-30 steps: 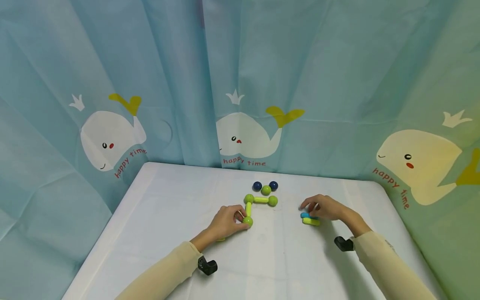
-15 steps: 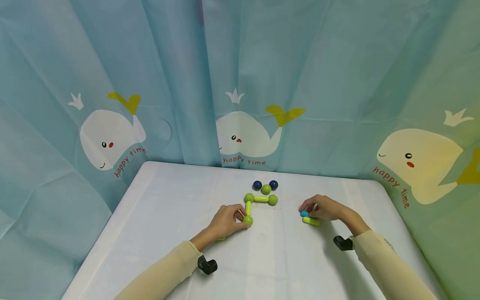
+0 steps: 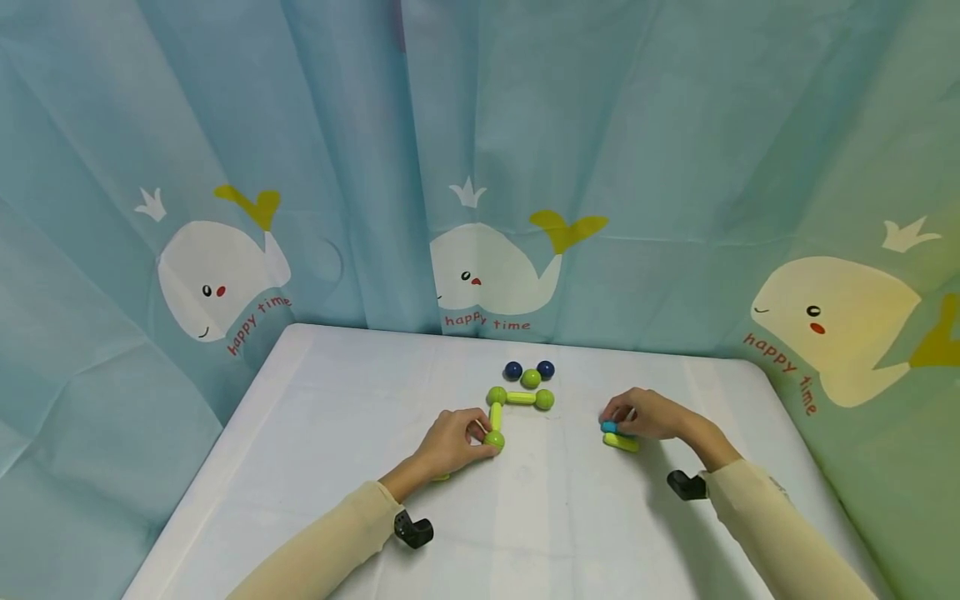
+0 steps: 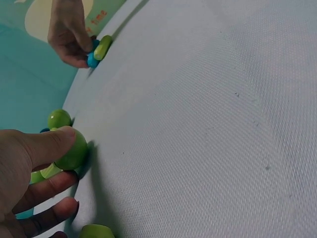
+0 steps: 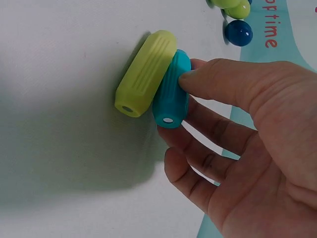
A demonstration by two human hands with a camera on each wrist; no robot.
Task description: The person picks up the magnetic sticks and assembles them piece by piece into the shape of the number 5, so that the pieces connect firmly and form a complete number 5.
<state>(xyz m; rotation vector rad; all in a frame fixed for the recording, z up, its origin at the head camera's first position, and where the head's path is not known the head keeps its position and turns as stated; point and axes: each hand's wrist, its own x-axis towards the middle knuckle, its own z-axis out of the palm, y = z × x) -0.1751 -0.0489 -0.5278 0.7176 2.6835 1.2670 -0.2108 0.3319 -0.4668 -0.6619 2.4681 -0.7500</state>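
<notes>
My left hand (image 3: 450, 442) pinches a green ball (image 3: 494, 441) between thumb and fingers. That ball sits at the near end of a yellow-green rod (image 3: 496, 417), which leads to a second green ball (image 3: 497, 396). From there another yellow-green rod (image 3: 521, 398) runs right to a third green ball (image 3: 544, 399). On the right, my right hand (image 3: 647, 412) pinches a short blue rod (image 5: 171, 94), thumb on one side and fingers behind it. Close against the blue rod lies a yellow-green rod (image 5: 146, 74) with a hole in its end.
Beyond the joined pieces, two dark blue balls (image 3: 513, 371) and a loose green ball (image 3: 531, 378) sit together. A yellow-green piece (image 4: 96, 231) lies partly hidden under my left hand. A whale-printed curtain (image 3: 360, 167) borders the white table (image 3: 555, 525).
My right thumb and fingers have closed on the blue rod, and its visible end has shifted slightly. The left hand stays at the green ball.
</notes>
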